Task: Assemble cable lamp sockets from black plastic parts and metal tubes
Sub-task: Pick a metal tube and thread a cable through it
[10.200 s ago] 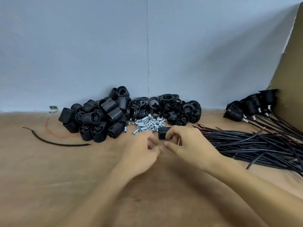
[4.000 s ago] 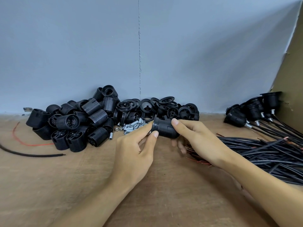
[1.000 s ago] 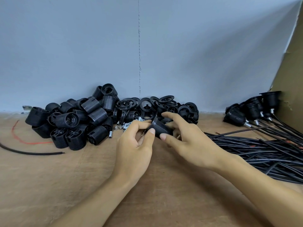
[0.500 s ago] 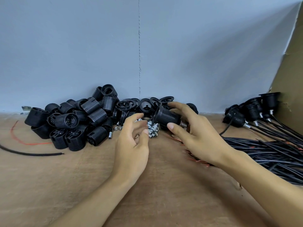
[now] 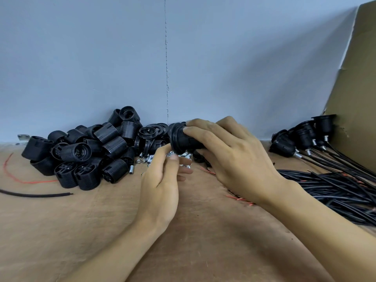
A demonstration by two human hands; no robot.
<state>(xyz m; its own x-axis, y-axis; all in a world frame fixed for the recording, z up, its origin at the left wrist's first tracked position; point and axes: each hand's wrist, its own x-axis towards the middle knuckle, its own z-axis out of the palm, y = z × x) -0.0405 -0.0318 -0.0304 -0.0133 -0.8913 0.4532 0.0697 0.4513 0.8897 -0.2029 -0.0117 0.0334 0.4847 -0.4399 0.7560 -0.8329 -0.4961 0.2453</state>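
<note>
the right hand (image 5: 234,157) is clasped around a black socket (image 5: 181,139), held just above the bench (image 5: 81,231) with its flanged end facing left. the left hand (image 5: 160,186) sits just below and beside it, fingers loosely curled over a small heap of metal tubes (image 5: 149,159). its index tip is close to the socket's flange, and i cannot tell whether it pinches a tube or holds nothing. to the left, a pile of ribbed black socket bodies (image 5: 91,155) lies against the wall, with black rings (image 5: 151,131) behind the tubes. at the right lies a bundle of black cables (image 5: 335,188), and finished sockets (image 5: 303,135) on cables rest near a cardboard panel (image 5: 356,78). a loose black wire (image 5: 36,194) and a red wire (image 5: 38,181) lie at far left.
</note>
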